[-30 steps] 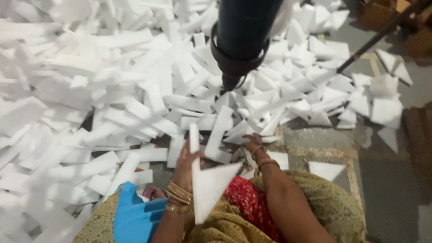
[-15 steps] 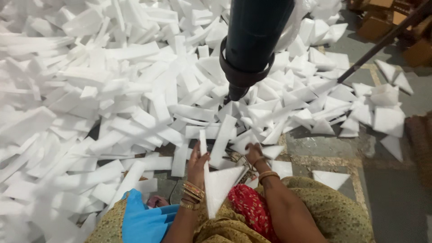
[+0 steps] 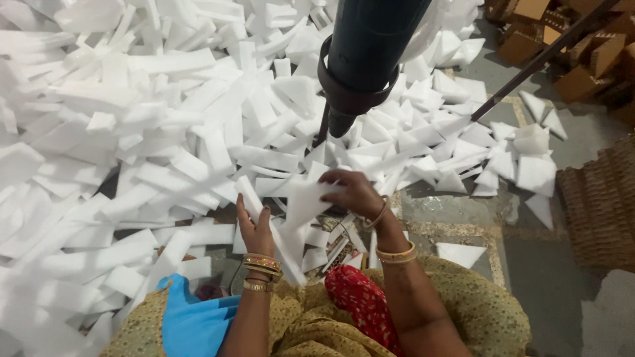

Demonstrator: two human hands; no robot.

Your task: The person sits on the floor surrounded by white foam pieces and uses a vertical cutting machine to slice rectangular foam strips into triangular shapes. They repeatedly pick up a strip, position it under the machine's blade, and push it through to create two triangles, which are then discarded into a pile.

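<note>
My left hand (image 3: pixel 256 228) grips a long white foam strip (image 3: pixel 272 233) that runs from near my fingers down toward my lap. My right hand (image 3: pixel 356 193) holds a white triangular foam piece (image 3: pixel 301 201) by its upper right edge, just above and to the right of my left hand. Both wrists carry gold bangles. A large heap of white foam strips and triangles (image 3: pixel 165 132) covers the floor ahead and to the left.
A dark cylindrical tool (image 3: pixel 370 53) hangs over the heap, above my right hand. A thin dark rod (image 3: pixel 542 59) slants at the upper right. Cardboard boxes (image 3: pixel 582 46) stand at the top right, and a woven basket (image 3: pixel 598 205) sits at the right edge.
My right hand has risen from low near my lap and taken hold of the triangular piece. My left hand has shifted slightly left with the strip. The view has tilted.
</note>
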